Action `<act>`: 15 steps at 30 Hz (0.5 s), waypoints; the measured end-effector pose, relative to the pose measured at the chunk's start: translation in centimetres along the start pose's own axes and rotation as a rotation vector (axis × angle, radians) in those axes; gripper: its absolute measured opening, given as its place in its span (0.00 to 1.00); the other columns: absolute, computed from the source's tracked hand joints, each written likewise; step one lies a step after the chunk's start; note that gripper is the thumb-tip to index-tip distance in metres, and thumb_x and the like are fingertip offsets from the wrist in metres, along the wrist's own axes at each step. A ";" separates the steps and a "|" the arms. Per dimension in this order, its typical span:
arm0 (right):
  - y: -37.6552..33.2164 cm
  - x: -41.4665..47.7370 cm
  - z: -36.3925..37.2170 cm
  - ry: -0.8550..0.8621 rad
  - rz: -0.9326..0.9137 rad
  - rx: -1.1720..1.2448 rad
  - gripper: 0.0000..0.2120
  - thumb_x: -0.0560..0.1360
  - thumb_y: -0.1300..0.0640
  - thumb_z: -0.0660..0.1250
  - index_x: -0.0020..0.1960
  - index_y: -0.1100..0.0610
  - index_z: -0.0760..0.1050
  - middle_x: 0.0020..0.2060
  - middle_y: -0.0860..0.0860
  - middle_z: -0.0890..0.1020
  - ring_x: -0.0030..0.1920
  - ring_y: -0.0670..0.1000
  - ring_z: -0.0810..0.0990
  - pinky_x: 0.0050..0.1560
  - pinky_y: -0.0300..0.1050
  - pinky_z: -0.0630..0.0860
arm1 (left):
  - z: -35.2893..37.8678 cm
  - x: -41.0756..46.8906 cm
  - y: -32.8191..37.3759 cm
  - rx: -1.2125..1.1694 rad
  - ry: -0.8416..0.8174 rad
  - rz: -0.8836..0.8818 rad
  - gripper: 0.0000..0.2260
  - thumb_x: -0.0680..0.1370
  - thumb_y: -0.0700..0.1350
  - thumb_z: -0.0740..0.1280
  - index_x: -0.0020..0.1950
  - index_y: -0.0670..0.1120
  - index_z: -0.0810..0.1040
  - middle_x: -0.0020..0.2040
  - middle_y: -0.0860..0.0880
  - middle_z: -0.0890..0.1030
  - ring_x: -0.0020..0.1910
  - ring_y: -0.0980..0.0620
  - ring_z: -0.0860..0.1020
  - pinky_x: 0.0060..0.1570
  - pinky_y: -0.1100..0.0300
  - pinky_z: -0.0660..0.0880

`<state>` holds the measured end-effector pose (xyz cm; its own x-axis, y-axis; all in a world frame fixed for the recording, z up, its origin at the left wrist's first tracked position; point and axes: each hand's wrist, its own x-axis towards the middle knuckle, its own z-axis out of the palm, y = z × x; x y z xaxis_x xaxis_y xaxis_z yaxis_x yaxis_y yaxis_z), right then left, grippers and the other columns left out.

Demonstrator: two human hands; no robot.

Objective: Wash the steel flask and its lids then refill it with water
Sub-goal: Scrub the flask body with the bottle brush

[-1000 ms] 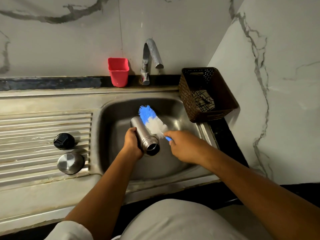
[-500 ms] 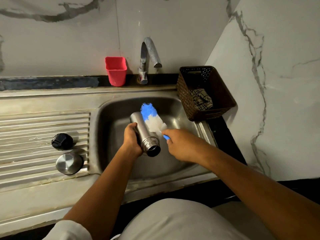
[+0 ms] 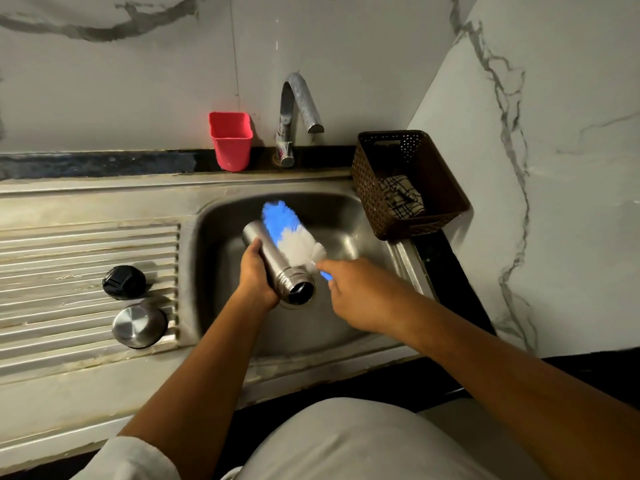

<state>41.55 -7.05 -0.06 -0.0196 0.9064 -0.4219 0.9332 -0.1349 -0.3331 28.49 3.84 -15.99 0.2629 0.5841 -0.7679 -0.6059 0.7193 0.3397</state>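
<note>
My left hand (image 3: 256, 277) grips the steel flask (image 3: 277, 261) around its body, held tilted over the sink basin (image 3: 214, 244) with its open threaded mouth toward me. My right hand (image 3: 360, 292) holds the blue handle of a bottle brush (image 3: 291, 233); its blue and white bristles lie against the flask's right side. A black inner lid (image 3: 123, 282) and a steel cap (image 3: 139, 325) sit on the ribbed drainboard (image 3: 69, 258) to the left.
A curved tap (image 3: 294, 112) stands behind the basin with no water running. A red cup (image 3: 231, 140) sits on the back ledge. A brown perforated basket (image 3: 408, 181) holding a checked cloth stands at the sink's right edge, against the marble wall.
The brush has slid a little along the flask's outside. Both hands and the flask stay over the basin in nearly the same place.
</note>
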 end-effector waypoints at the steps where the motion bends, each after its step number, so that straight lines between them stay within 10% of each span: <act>1: 0.0 0.6 0.1 0.008 0.014 0.009 0.17 0.81 0.61 0.59 0.67 0.52 0.73 0.56 0.56 0.83 0.52 0.59 0.81 0.52 0.51 0.79 | 0.4 -0.3 -0.4 0.010 -0.031 -0.020 0.26 0.80 0.61 0.66 0.69 0.44 0.78 0.58 0.40 0.86 0.59 0.38 0.84 0.61 0.41 0.79; 11: 0.9 1.7 -0.1 -0.025 0.003 -0.012 0.18 0.81 0.60 0.61 0.70 0.53 0.73 0.60 0.55 0.82 0.56 0.58 0.81 0.56 0.50 0.79 | 0.1 -1.5 -0.1 -0.051 -0.030 -0.037 0.25 0.81 0.58 0.65 0.69 0.41 0.78 0.59 0.40 0.85 0.52 0.40 0.85 0.59 0.43 0.80; 15: 3.1 3.9 1.1 -0.056 0.016 0.001 0.33 0.76 0.52 0.73 0.78 0.48 0.63 0.60 0.55 0.82 0.55 0.56 0.82 0.56 0.54 0.81 | 0.9 -3.2 -0.4 -0.083 -0.079 -0.165 0.24 0.83 0.56 0.63 0.66 0.36 0.78 0.56 0.37 0.83 0.48 0.40 0.82 0.56 0.46 0.80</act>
<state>43.98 -4.34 -3.65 -0.0249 0.8806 -0.4733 0.9331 -0.1494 -0.3271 28.55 2.00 -13.23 0.4199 0.4909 -0.7633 -0.6085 0.7763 0.1645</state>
